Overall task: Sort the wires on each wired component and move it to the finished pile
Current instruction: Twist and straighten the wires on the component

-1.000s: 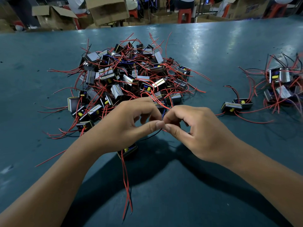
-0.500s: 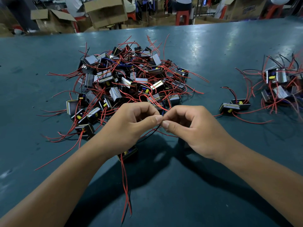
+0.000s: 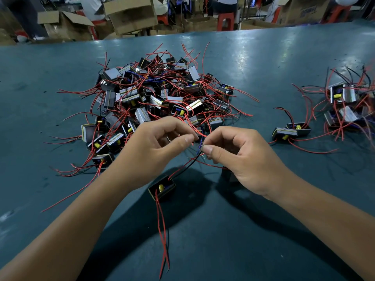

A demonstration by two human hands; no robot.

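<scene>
Head view: compared with half a second ago, the two hands have moved a little apart; before, the thumb tips were nearly touching, and now there is a small gap between them where the wires show. The component under the left wrist is now more uncovered than before.

The left hand pinches a red wire between thumb and forefinger, the other fingers curled. The right hand pinches the black wire (a blue one seems to be there too) with thumb and forefinger.

The component lies on the table, in front of the big pile and between the two forearms. Its long axis goes from lower left to upper right, and its open face with the yellow part looks toward the camera. Two red wires hang from it toward the near edge and cross each other close to their ends. The black wire rises from it to the right hand.

Far right is the finished pile, and a pair of components lies just left of it.
</scene>
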